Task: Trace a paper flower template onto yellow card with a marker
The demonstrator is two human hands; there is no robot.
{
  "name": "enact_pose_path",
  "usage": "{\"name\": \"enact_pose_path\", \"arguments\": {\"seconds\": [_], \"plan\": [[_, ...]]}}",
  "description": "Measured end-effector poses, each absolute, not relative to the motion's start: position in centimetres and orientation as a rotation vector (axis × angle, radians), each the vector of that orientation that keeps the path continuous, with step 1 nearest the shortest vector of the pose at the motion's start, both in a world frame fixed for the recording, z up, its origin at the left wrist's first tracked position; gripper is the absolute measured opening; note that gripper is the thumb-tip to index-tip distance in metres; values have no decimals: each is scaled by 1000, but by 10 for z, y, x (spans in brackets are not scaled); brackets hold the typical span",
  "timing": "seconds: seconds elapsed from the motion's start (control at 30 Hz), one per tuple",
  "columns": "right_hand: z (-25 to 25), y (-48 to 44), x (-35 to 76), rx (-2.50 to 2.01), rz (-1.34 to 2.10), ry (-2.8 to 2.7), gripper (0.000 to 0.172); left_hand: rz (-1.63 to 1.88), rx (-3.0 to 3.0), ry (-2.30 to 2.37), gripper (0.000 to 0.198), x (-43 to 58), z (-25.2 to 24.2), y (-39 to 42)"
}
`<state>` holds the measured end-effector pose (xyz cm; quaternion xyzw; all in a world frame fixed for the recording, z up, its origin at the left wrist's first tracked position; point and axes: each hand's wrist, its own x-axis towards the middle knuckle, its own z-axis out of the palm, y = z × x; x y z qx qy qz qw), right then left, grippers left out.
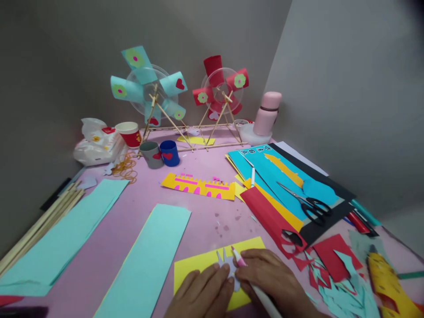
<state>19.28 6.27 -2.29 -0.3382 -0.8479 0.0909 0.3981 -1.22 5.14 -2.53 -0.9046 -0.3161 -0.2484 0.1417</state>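
Observation:
My left hand lies flat with its fingers pressed on a small grey paper cut-out that rests on a yellow sheet near the table's front edge. My right hand is closed around a white pen with a pink tip, and the tip touches the cut-out's edge. Both hands sit close together over the yellow sheet. The lower part of the cut-out is hidden under my fingers.
Two long light-blue paper strips lie left of the hands. Black-handled scissors rest on stacked coloured sheets at right. Paper scraps and a yellow glue gun lie far right. Two paper-cup wheels, cups, wooden sticks and a pink bottle stand behind.

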Motion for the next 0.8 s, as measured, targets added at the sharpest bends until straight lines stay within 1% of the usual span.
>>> {"name": "enact_pose_path", "arguments": {"seconds": [0.13, 0.33, 0.47, 0.53, 0.67, 0.8], "plan": [[-36, 60, 195, -955, 280, -2175, 18, -870, -2654, -984, 37, -7, -16, 57], [-43, 57, 194, -953, 341, -2153, 18, -840, -2657, -956, 30, -11, -15, 55], [-41, 58, 193, -941, 401, -2102, 20, -835, -2753, -1112, 23, -17, -18, 50], [-40, 59, 193, -940, 411, -2080, 20, -865, -2805, -1180, 23, -19, -20, 50], [-38, 62, 195, -908, 402, -2058, 17, -1056, -2839, -1165, 28, -21, -25, 56], [-35, 66, 199, -884, 435, -2150, 12, -993, -2853, -1185, 28, -20, -23, 58]]}}
